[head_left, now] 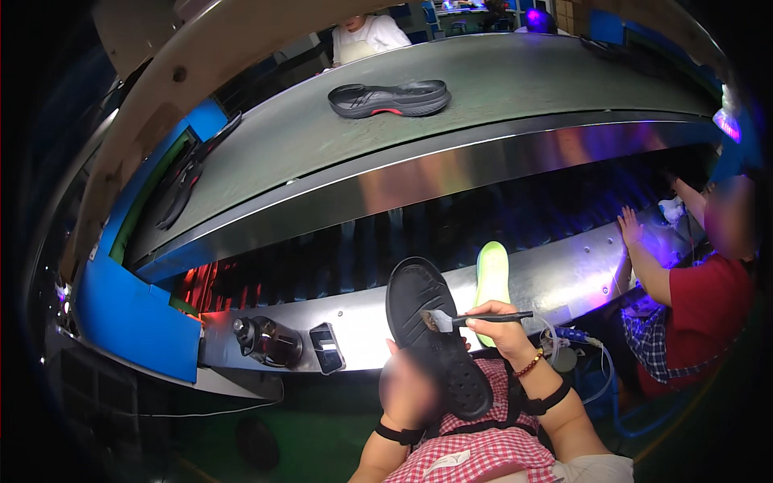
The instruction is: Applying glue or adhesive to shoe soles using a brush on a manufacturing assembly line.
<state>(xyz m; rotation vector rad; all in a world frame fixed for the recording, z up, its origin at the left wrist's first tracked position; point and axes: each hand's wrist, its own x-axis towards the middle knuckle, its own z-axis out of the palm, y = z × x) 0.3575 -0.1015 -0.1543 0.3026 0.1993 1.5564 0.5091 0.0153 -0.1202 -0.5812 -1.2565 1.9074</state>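
Observation:
A black shoe sole (420, 298) is tilted up in front of me, its inner face with grooves and small round holes turned toward me. My left hand (409, 388), partly blurred, holds it at its left side, with the other fingers hidden. In my right hand (501, 328) is a brush (491, 318) with a dark handle, gripped like a pen. Its pale, brown-stained bristles rest on the middle of the sole. Just beyond my right hand a yellow-green shoe sole (493, 278) lies on the metal ledge (366, 322).
A dark bottle (274, 342) and a phone (326, 348) sit on the ledge to the left. Behind it runs a conveyor belt (515, 76) carrying a black-and-red shoe sole (390, 99). At right, a co-worker's hand (631, 225) reaches over the ledge, near tubing (600, 346).

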